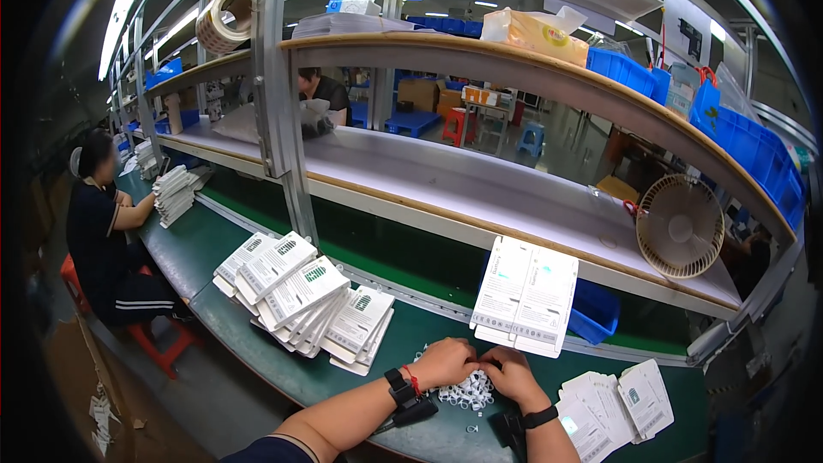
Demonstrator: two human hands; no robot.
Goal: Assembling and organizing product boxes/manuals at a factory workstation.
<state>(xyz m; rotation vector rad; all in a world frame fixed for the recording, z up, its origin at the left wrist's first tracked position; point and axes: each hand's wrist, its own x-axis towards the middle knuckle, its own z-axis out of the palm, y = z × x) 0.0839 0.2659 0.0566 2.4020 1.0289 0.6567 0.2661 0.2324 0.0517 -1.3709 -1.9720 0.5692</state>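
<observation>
My left hand point(444, 362) and my right hand point(512, 374) meet at the fingertips above a pile of small white ring-like plastic pieces point(467, 393) on the green tabletop. The fingers of both are closed in a pinch; anything between them is too small or hidden to make out. Just beyond the hands, two flat white printed boxes point(525, 293) stand side by side, facing me. More flat white boxes point(298, 296) lie in overlapping stacks to the left of my hands. Another group of white boxes point(610, 411) is spread to the right of my right forearm.
A blue bin point(593, 310) sits behind the upright boxes. Above the bench run shelves, with a round fan point(680, 227) at the right and blue bins point(754, 150) higher up. At far left a seated co-worker point(99, 223) is beside another box stack point(176, 195).
</observation>
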